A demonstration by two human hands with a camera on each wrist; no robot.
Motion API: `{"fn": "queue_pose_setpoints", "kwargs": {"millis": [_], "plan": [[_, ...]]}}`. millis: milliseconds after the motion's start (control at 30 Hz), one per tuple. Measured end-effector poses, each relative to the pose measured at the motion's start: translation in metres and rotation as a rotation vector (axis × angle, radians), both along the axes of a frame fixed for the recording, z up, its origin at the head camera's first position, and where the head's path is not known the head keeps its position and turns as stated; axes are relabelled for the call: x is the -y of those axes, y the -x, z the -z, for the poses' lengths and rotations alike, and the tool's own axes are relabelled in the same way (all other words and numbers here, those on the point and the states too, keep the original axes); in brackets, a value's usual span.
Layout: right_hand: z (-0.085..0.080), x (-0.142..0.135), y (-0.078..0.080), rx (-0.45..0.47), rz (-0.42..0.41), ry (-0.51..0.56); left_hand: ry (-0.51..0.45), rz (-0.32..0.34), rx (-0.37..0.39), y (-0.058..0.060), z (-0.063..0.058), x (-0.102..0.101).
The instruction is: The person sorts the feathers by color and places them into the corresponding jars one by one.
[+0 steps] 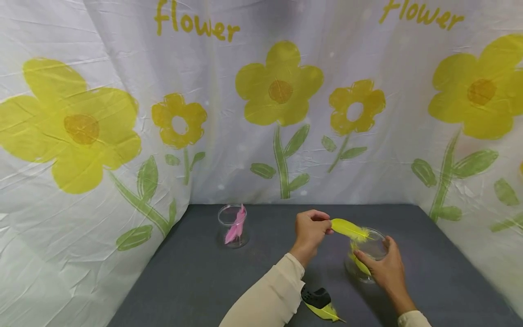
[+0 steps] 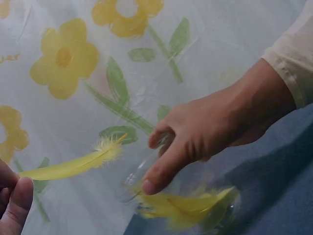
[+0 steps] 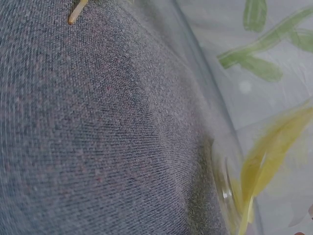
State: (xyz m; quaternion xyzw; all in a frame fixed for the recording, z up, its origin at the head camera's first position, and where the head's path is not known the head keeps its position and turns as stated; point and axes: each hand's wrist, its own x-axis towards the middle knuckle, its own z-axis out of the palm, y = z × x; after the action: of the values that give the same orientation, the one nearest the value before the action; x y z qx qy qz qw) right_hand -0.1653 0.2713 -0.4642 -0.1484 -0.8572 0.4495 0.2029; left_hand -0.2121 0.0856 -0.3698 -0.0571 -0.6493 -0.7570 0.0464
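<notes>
Between thumb and fingers my left hand point(image 1: 311, 229) pinches a yellow feather point(image 1: 347, 228) by its tip. The feather's fluffy quill end hangs over the rim of a clear jar point(image 1: 369, 278). My right hand point(image 1: 384, 268) grips that jar near its rim, thumb on the near side; in the left wrist view the right hand point(image 2: 200, 129) is seen from the side. Inside the jar are yellow feathers point(image 2: 188, 205). Another yellow feather point(image 1: 324, 312) lies on the dark cloth below my left wrist, partly hidden by a black wrist strap piece.
A second clear jar point(image 1: 226, 225) holding pink feathers point(image 1: 236, 227) stands at the back left of the dark tabletop point(image 1: 184, 277). White curtains point(image 1: 220, 150) printed with yellow flowers hang behind and along both sides.
</notes>
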Motion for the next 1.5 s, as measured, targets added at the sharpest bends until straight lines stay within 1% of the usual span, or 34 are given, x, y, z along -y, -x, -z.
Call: {"fn": "queue_pose_setpoints", "kwargs": {"millis": [100,400,600,767,867,1000,1233,1500], "plan": [[0.0,0.0,0.0,0.005,0.002,-0.004,0.011,-0.015,0.02,-0.001,0.004,-0.008],[0.002,0.0,0.001,0.016,-0.005,0.005,0.054,-0.03,0.07,-0.001,0.018,-0.03],[0.0,-0.001,0.0,0.01,0.007,0.006,0.048,-0.039,0.074,-0.003,0.025,-0.043],[0.0,-0.001,-0.001,0.027,-0.007,0.0,0.045,-0.042,0.082,-0.005,0.034,-0.053],[0.001,-0.001,-0.001,0.016,-0.01,0.0,0.04,-0.043,0.083,-0.006,0.04,-0.058],[0.003,-0.001,0.0,-0.017,-0.003,-0.007,0.037,-0.039,0.092,-0.005,0.046,-0.062],[0.004,0.001,0.0,-0.017,-0.008,-0.001,0.034,-0.051,0.122,-0.004,0.049,-0.067],[0.003,-0.001,0.0,-0.037,-0.003,-0.006,0.004,-0.021,0.086,-0.004,0.053,-0.065]]}}
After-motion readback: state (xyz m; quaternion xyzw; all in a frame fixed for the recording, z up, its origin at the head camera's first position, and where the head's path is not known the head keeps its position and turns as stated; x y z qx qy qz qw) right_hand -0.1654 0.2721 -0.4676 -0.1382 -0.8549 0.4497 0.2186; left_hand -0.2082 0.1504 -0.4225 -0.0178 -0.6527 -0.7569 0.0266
